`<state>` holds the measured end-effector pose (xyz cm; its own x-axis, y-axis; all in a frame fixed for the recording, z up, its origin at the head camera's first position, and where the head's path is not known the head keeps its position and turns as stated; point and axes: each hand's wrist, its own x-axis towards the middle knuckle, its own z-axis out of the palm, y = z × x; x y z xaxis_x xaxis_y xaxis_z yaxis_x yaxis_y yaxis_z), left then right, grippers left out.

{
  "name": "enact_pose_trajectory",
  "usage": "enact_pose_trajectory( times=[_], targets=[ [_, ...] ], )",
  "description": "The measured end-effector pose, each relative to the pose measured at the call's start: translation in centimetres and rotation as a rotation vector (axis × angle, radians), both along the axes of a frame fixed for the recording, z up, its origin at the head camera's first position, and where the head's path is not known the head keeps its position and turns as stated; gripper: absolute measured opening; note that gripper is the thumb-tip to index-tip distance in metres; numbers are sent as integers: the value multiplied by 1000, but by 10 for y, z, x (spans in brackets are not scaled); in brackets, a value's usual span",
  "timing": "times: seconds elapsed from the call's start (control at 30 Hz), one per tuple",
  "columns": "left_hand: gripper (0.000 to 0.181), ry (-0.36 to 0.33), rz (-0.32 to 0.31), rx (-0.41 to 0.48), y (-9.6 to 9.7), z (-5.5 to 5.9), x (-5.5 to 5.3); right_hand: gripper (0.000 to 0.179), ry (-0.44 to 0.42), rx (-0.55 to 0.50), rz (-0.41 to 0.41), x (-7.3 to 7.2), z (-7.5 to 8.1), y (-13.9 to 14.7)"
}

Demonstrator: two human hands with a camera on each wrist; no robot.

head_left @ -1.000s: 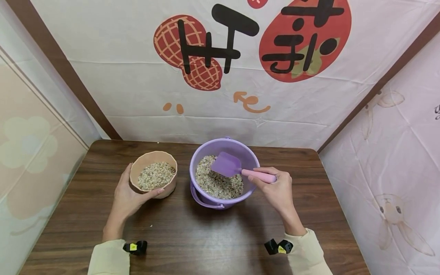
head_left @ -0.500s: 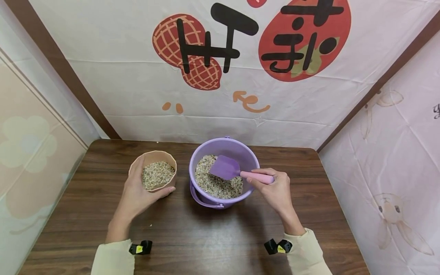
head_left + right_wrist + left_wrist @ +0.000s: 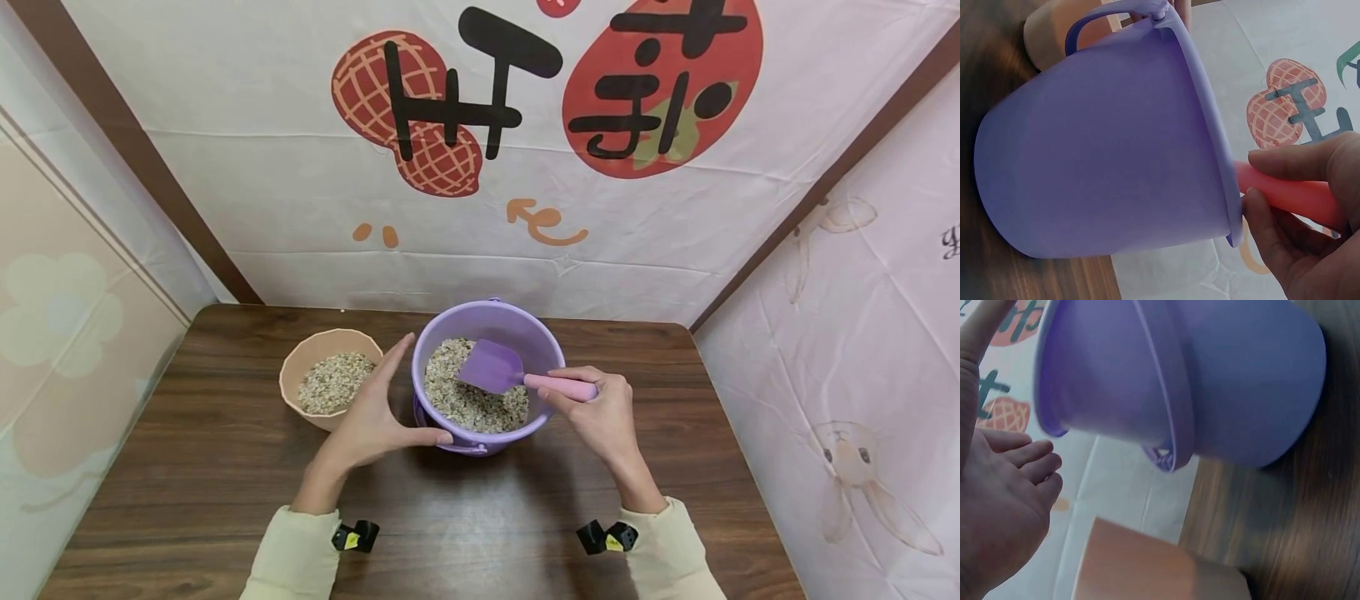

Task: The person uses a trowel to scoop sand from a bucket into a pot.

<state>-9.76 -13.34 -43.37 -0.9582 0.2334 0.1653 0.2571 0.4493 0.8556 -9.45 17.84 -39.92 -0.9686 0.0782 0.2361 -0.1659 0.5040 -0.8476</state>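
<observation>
My right hand (image 3: pixel 603 417) pinches the pink handle of a toy shovel (image 3: pixel 492 367), whose purple blade lies inside the purple bucket (image 3: pixel 542 329), over greyish grain-like bits (image 3: pixel 480 408). In the right wrist view the shovel's handle (image 3: pixel 1288 194) runs past the bucket's rim. My left hand (image 3: pixel 372 425) is spread between the peach bowl (image 3: pixel 300 360) and the bucket, its thumb tip at the bucket's near-left rim. Whether it touches the rim I cannot tell. The left wrist view has the fingers of the left hand (image 3: pixel 1004 500) apart from the bucket wall (image 3: pixel 1241 381).
The bowl holds similar bits (image 3: pixel 333 383). A bail handle hangs at the bucket's front left. Both containers stand near the back of the brown wooden table (image 3: pixel 480 533), close to a printed cloth backdrop (image 3: pixel 480 275).
My left hand has let go of the bowl and moved right to the bucket's left side. The right hand and the shovel have barely moved.
</observation>
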Motion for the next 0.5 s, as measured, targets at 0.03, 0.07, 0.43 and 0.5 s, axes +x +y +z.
enact_pose_trajectory(
  times=[0.03, 0.07, 0.43, 0.5],
  targets=[
    [142, 1, -9, -3, 3, 0, -1, 26, 0, 9, 2, 0, 0, 0],
    [144, 2, -18, 0, 5, -1, -2, 26, 1, 18, 4, 0, 1, 1],
    [149, 23, -21, -5, 12, -9, -9, 21, 12, 207, 56, -4, 11, 5],
    [149, 23, -20, 1, 13, -10, -10, 21, 8, 247, 71, -6, 14, 5]
  ],
)
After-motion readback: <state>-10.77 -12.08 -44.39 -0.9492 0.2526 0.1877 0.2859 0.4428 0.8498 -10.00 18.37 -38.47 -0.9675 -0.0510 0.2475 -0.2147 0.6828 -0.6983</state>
